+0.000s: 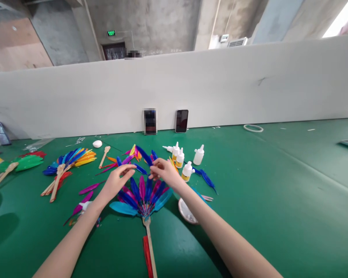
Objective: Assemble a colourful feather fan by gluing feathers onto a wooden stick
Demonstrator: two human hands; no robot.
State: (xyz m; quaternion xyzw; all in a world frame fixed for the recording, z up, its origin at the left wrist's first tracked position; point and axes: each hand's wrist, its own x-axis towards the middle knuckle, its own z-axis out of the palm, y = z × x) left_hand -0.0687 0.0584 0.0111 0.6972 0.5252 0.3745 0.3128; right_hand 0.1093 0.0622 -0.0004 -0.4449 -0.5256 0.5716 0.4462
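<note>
A feather fan (142, 195) of blue, purple and teal feathers lies on the green table (263, 185), its wooden stick handle (150, 247) pointing toward me. My left hand (116, 181) hovers over the fan's left side, fingers pinched on the end of a dark blue feather (140, 169). My right hand (164, 172) is above the fan's right side, fingers pinched at the same feather's other end. The feather spans between both hands.
Several white glue bottles (181, 158) stand just right of my hands. Loose feathers (133, 154) lie behind the fan, finished fans (70, 160) to the left, a red feather (147, 253) beside the handle. A round dish (187, 211) sits under my right forearm. Two phones (181, 120) lean on the white partition.
</note>
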